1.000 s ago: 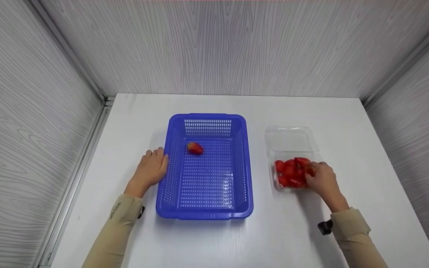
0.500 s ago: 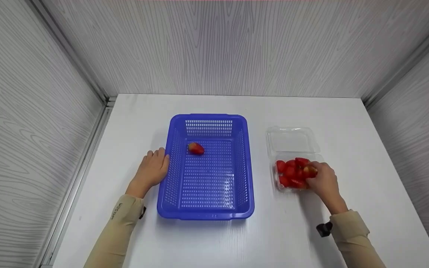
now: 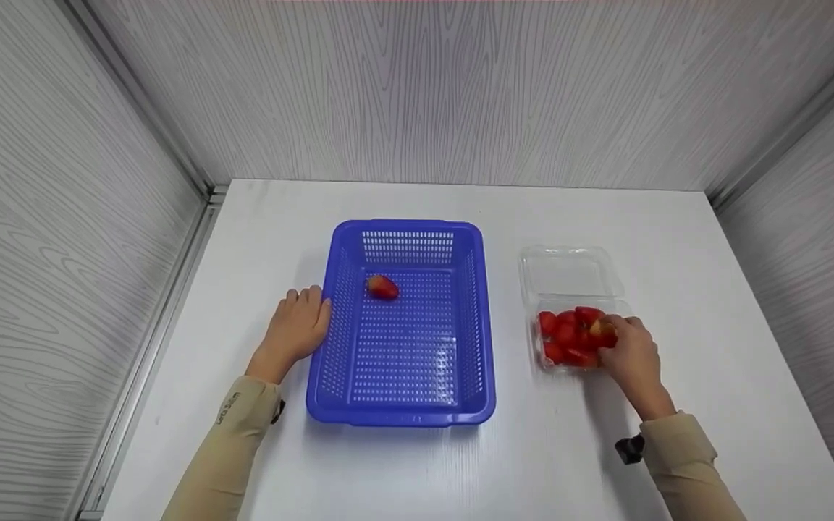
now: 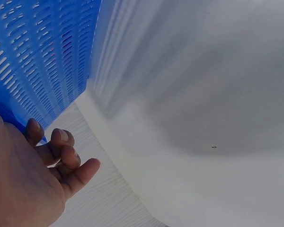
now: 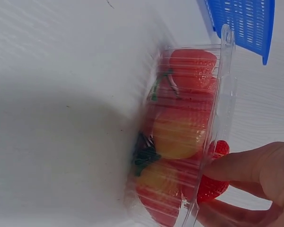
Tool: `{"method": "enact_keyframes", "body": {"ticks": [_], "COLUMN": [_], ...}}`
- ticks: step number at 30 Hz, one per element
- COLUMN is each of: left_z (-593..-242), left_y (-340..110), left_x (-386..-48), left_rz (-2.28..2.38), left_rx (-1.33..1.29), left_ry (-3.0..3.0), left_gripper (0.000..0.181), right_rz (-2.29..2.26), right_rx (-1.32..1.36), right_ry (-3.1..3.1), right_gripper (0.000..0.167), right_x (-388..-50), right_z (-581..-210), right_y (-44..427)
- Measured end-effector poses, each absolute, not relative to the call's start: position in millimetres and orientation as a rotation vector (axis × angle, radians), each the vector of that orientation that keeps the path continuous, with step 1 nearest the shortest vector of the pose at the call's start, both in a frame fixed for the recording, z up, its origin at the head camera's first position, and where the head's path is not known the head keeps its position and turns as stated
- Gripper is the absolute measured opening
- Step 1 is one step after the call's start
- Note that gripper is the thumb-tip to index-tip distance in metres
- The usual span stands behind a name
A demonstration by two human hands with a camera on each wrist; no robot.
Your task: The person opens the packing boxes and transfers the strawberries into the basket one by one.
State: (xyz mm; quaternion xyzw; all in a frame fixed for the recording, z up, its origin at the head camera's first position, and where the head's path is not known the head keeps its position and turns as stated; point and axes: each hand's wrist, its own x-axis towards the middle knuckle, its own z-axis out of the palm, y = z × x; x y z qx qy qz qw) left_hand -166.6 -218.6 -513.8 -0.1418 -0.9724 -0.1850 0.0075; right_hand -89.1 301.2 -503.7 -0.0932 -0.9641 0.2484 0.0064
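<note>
A blue plastic basket (image 3: 402,340) with perforated walls stands on the white table, and one strawberry (image 3: 383,287) lies inside it toward the back left. My left hand (image 3: 297,324) holds the basket's left rim; in the left wrist view its fingers (image 4: 71,158) are loosely bent below the rim, the thumb hidden. To the right, a clear plastic clamshell box (image 3: 541,362) is packed with red strawberries (image 3: 565,334). My right hand (image 3: 633,354) pinches a strawberry (image 3: 604,334) at the box's right side. In the right wrist view, the thumb presses this strawberry (image 5: 212,188) beside the box rim.
The clamshell's transparent lid (image 3: 569,271) is folded back behind the box. A strip of white table (image 3: 511,405) separates basket and box. Grey wood-grain panels (image 3: 424,94) rise behind the table and on both sides.
My right hand has turned and lifted a strawberry slightly, so its yellowish end now shows. The left hand stays at the basket rim. The view has shifted slightly.
</note>
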Motion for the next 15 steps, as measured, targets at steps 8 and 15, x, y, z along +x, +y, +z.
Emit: {"method": "enact_keyframes", "body": {"ticks": [8,15], "left_z": [-512.1,-511.1], "left_y": [-218.2,-217.8], "left_x": [-166.5,-165.3], "left_rz": [-0.53,-0.512], "left_rx": [-0.411,-0.433], "left_ry": [-3.077,-3.034], "left_gripper": [0.034,0.033], "right_rz": [0.776,0.791], "right_rx": [-0.31,-0.287], "right_ry": [-2.995,-2.909], "right_gripper": [0.047,0.043], "right_x": [-86.6,-84.3], "right_z": [-508.2,-513.3], "right_y": [301.0,299.8]}}
